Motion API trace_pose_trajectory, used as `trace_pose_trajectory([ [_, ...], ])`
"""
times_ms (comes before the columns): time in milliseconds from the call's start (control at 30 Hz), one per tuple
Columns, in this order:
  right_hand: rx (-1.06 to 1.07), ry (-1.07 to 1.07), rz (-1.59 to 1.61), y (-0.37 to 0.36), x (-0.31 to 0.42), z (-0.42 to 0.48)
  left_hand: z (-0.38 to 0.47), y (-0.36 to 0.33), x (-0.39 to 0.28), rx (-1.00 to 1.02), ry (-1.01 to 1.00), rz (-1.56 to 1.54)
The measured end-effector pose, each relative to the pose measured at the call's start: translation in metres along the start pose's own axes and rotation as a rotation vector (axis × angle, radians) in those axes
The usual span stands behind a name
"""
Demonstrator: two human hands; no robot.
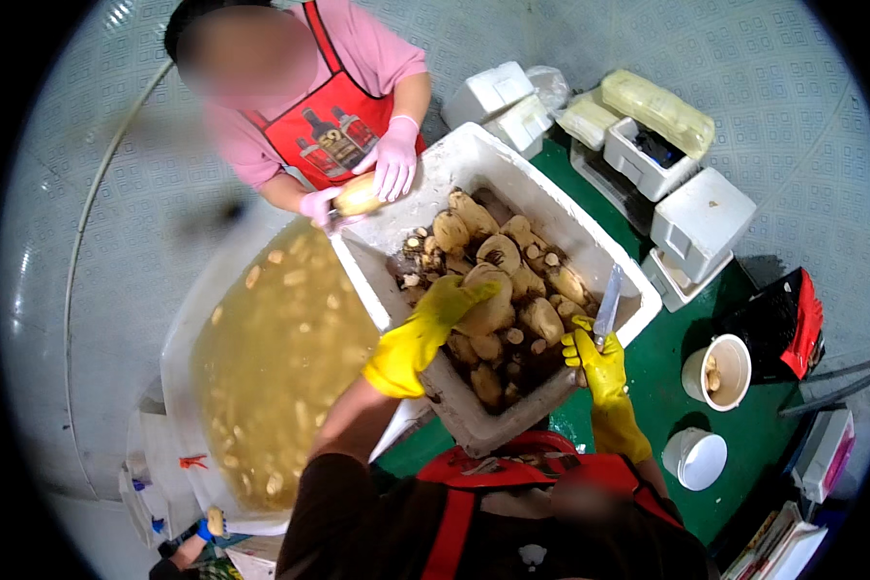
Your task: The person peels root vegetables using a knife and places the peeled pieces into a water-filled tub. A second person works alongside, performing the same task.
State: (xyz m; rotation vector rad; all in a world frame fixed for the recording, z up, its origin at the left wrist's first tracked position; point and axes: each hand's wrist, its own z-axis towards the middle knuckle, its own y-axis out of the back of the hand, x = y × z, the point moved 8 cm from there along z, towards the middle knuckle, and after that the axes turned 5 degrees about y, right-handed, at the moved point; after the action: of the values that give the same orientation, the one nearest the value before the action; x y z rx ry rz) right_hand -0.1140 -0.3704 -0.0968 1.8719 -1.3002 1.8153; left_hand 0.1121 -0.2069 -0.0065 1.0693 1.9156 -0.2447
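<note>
My left hand (pixel 441 308), in a yellow rubber glove, grips a large tan lotus root segment (pixel 491 313) over a white foam tub (pixel 569 199). Its thumb side lies across the top of the segment; the fingers beneath are hidden. At the tub's near right corner, my right hand (pixel 603 366), gloved in yellow as well, is closed around a knife (pixel 609 299). The broad blade points up and away from me; most of the handle is covered. Muddy lotus roots (pixel 541 320) and small cut ends (pixel 515 336) fill the tub's bottom.
Across the tub, a co-worker's pink-gloved hands (pixel 395 159) hold a peeled lotus root (pixel 357 194). On the left stands a vat of cloudy water (pixel 283 377) with floating roots. Foam boxes (pixel 703 217), a white bucket (pixel 694 458) and a bucket with root pieces (pixel 732 348) stand right.
</note>
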Motion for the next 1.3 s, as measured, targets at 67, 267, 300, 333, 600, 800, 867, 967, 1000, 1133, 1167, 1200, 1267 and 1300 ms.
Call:
trace_pose_trajectory([
  [67,-0.026,-0.02,-0.039,-0.001,0.007,-0.002,-0.027,0.011,-0.008,0.053,0.058,0.233],
  [267,-0.032,-0.034,-0.218,-0.005,0.004,-0.005,-0.095,0.052,-0.002,0.056,-0.393,0.551],
  [300,-0.021,-0.005,-0.29,-0.01,0.004,-0.006,-0.103,0.056,0.005,0.054,-0.429,0.634],
  [333,-0.006,0.024,-0.362,-0.017,0.005,-0.009,-0.112,0.059,0.013,0.064,-0.461,0.689],
  [600,0.572,-0.112,-0.334,-0.155,-0.064,-0.085,-0.124,0.085,0.066,-0.324,-0.436,1.134],
  [800,0.807,-0.238,-0.557,-0.193,-0.069,-0.102,-0.108,0.086,0.075,-0.205,0.031,1.108],
  [867,0.812,-0.251,-0.62,-0.193,-0.073,-0.102,-0.104,0.093,0.089,-0.248,-0.02,1.102],
  [967,0.755,0.042,-0.772,-0.194,-0.08,-0.099,-0.108,0.095,0.085,-0.264,-0.102,1.042],
  [1000,0.749,0.1,-0.817,-0.193,-0.081,-0.098,-0.109,0.096,0.083,-0.257,-0.089,1.033],
  [1133,0.756,0.209,-0.97,-0.195,-0.08,-0.096,-0.11,0.096,0.084,-0.235,-0.047,1.031],
  [1167,0.765,0.205,-1.005,-0.198,-0.076,-0.094,-0.109,0.096,0.084,-0.23,-0.043,1.037],
  [1200,0.779,0.196,-1.039,-0.199,-0.071,-0.092,-0.108,0.096,0.085,-0.233,-0.049,1.038],
  [1267,0.849,0.083,-1.122,-0.198,-0.057,-0.096,-0.104,0.095,0.09,-0.239,-0.065,1.043],
  [1300,0.948,-0.026,-1.171,-0.2,-0.054,-0.1,-0.104,0.099,0.103,-0.257,-0.037,1.038],
])
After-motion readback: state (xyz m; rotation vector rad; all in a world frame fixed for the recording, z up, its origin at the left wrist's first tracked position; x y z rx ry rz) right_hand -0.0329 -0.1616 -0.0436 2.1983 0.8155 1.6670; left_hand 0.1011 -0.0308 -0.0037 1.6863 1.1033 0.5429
